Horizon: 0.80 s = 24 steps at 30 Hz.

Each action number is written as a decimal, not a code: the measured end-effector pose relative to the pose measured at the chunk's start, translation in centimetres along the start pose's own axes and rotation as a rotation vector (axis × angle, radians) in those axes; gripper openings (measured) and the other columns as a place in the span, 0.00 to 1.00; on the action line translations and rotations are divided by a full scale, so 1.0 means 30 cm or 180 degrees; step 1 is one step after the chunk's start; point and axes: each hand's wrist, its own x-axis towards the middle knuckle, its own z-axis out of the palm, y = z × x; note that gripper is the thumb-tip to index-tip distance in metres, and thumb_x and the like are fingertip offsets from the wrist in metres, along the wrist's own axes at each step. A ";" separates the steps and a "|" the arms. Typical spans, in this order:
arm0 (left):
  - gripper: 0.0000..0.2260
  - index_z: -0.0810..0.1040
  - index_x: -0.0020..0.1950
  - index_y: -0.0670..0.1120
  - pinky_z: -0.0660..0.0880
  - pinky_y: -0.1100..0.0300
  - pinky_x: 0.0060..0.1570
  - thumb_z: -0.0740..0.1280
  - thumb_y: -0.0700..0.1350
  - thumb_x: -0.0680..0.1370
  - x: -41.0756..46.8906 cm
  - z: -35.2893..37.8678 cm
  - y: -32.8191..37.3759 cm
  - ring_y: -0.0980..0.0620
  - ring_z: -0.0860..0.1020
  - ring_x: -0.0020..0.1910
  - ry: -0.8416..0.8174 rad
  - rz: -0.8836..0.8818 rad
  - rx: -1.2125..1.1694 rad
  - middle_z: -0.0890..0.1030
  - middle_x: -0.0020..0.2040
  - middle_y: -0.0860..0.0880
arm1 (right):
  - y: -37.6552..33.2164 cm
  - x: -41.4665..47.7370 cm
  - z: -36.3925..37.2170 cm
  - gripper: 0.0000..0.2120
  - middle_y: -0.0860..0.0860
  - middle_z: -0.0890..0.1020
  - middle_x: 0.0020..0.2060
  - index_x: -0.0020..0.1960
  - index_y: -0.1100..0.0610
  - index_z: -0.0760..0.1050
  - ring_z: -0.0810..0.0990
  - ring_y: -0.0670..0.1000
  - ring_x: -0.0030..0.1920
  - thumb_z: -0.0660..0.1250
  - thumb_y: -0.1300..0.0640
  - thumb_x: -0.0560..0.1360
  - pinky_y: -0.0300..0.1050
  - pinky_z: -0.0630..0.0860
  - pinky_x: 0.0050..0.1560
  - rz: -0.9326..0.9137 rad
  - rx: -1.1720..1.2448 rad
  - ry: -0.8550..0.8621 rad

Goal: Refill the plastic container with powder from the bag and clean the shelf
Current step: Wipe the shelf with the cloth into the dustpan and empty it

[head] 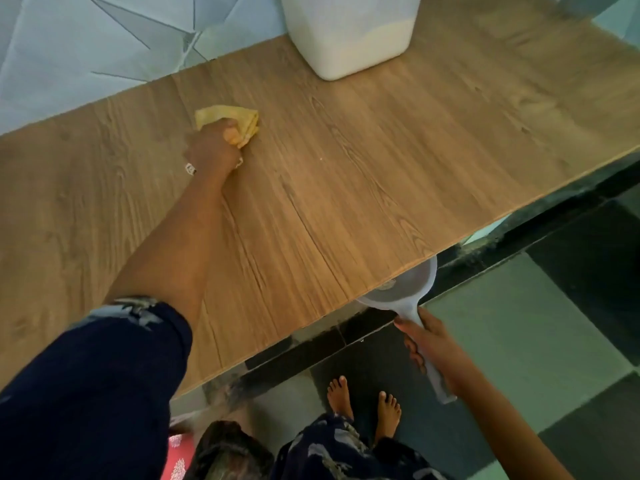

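The refilling looked finished, or close to it: the translucent white plastic container (pixel 349 32) stood at the far edge of the wood-grain shelf (pixel 381 174), with pale powder showing through its wall in the lower part. Its top was cut off by the frame, so whether a lid was on could not be told, and no bag was in view.

The cleaning step appeared to be in hand. The left hand (pixel 211 147) reached well out over the shelf, its grip closed around a crumpled yellow cloth (pixel 239 121) pressed to the wood, well apart from the container. The right hand (pixel 433 344) was wrapped around the handle of a translucent grey plastic scoop (pixel 405 289), whose bowl sat just under the near edge of the shelf, judged to be placed there to catch whatever was swept off.

A tiny pale speck lay on the wood to the right of the cloth; otherwise the surface looked mostly clean. What remained, by this reading, was drawing the last residue to the edge and into the scoop.
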 end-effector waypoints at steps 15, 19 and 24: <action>0.21 0.74 0.66 0.50 0.72 0.55 0.59 0.67 0.51 0.74 0.005 0.074 0.200 0.42 0.78 0.59 0.0114 0.0778 -0.0155 0.78 0.63 0.43 | -0.015 -0.051 -0.026 0.06 0.46 0.73 0.23 0.55 0.53 0.72 0.70 0.42 0.21 0.62 0.57 0.77 0.35 0.69 0.22 -0.0168 0.0227 -0.0095; 0.26 0.71 0.68 0.53 0.68 0.52 0.64 0.67 0.39 0.71 0.011 0.117 0.220 0.40 0.73 0.63 -0.0107 0.0945 0.0260 0.75 0.66 0.42 | -0.012 -0.068 -0.055 0.05 0.48 0.72 0.26 0.53 0.51 0.72 0.70 0.42 0.21 0.63 0.56 0.78 0.35 0.70 0.22 -0.0124 0.0177 -0.0148; 0.25 0.73 0.65 0.55 0.70 0.53 0.59 0.67 0.40 0.70 -0.229 0.168 0.252 0.39 0.73 0.60 -0.0309 0.1412 0.0304 0.75 0.66 0.45 | 0.005 -0.082 -0.077 0.03 0.47 0.73 0.25 0.50 0.52 0.72 0.70 0.43 0.22 0.62 0.57 0.78 0.35 0.70 0.22 -0.0201 0.0189 -0.0214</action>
